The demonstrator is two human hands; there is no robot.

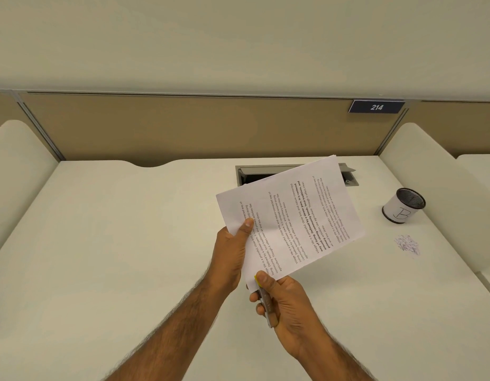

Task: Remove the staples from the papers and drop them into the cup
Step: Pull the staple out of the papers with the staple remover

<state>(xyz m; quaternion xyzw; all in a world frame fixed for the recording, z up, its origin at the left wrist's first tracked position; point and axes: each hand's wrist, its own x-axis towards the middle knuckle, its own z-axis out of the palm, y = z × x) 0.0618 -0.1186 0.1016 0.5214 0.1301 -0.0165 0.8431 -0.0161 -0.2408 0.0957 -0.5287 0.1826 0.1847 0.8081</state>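
A set of printed white papers [296, 215] is held tilted above the desk. My left hand [232, 251] grips their near left edge, thumb on top. My right hand [282, 303] holds a slim grey staple remover with a yellow tip [265, 301] at the papers' bottom corner, thumb pressing on that corner. The staple itself is hidden. A black mesh cup [403, 206] wrapped in white paper marked "B" stands at the right of the desk. A small heap of loose staples [408, 246] lies on the desk just in front of the cup.
The white desk [128, 243] has a grey cable hatch [268, 171] set in behind the papers. A tan partition [183, 125] with a "214" sign [376, 107] closes the back. White side dividers rise left and right.
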